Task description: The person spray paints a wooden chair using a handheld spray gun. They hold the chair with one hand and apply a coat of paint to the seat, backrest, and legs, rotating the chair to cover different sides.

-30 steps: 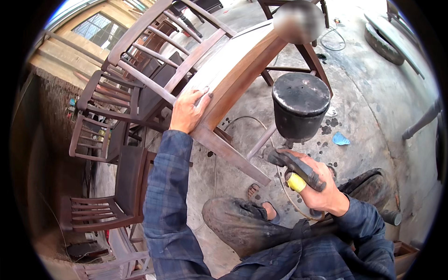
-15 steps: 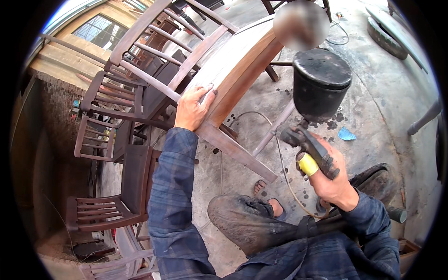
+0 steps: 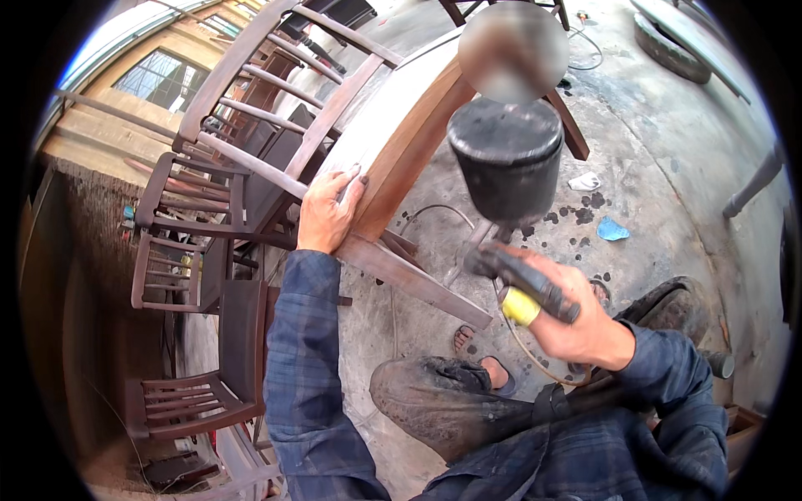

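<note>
A wooden chair (image 3: 401,184) lies tipped before me, with a pale seat underside, a brown side rail and a slatted back. My left hand (image 3: 328,210) grips its corner where the rail meets a leg, fingers over the edge. In my right hand (image 3: 576,321) is a spray gun (image 3: 526,280), its handle wrapped by my fingers. The gun's black paint cup (image 3: 507,171) stands upright close beside the chair's rail. Yellow tape (image 3: 520,307) wraps my right thumb. A blurred patch hides the rail's far end.
Several dark chairs (image 3: 242,334) stand close together on my left. A thin hose (image 3: 535,355) runs below the gun. Dark spots, a blue scrap (image 3: 612,229) and a white scrap (image 3: 585,181) lie on the concrete floor. A tyre (image 3: 668,52) lies at the far right.
My right hand has carried the spray gun left, bringing the cup nearer the chair's rail. The left hand keeps its grip; the view has shifted slightly.
</note>
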Tool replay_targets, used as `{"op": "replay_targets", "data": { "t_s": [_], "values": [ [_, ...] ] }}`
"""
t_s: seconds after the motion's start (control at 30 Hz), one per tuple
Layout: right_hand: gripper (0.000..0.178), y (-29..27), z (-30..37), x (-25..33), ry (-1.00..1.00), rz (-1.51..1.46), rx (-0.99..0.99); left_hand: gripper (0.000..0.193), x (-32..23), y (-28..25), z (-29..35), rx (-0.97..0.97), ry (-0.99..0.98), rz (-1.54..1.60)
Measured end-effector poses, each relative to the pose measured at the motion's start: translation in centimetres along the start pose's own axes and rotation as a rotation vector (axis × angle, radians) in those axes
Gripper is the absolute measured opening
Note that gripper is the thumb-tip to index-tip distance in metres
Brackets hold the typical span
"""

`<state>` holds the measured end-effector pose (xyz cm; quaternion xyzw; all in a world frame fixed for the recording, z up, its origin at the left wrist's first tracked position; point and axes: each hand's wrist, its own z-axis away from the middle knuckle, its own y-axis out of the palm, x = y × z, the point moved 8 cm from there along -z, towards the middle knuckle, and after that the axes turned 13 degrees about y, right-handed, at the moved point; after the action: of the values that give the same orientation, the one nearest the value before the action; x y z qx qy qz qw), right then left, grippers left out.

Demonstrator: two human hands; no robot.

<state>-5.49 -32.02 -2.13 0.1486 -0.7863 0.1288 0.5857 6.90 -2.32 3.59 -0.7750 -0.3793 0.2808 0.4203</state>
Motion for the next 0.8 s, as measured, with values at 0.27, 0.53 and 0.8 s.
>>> {"op": "replay_targets", "data": {
  "t_s": [0.27, 0.53, 0.8],
  "values": [
    [0.039, -5.0, -1.6, -0.9, 0.22, -0.135, -0.195, 0.031, 0.1, 0.0, 0.2, 0.025, -0.029, 0.0],
    [0.039, -3.3, -0.8, -0.8, 0.301, -0.176, -0.132, 0.03, 0.7, 0.0, 0.2, 0.0, -0.019, 0.015],
    [0.028, 1.3, 0.8, -0.8, 0.167, -0.155, 0.094, 0.031, 0.7, 0.2, 0.0, 0.016, -0.008, -0.006]
  ]
}}
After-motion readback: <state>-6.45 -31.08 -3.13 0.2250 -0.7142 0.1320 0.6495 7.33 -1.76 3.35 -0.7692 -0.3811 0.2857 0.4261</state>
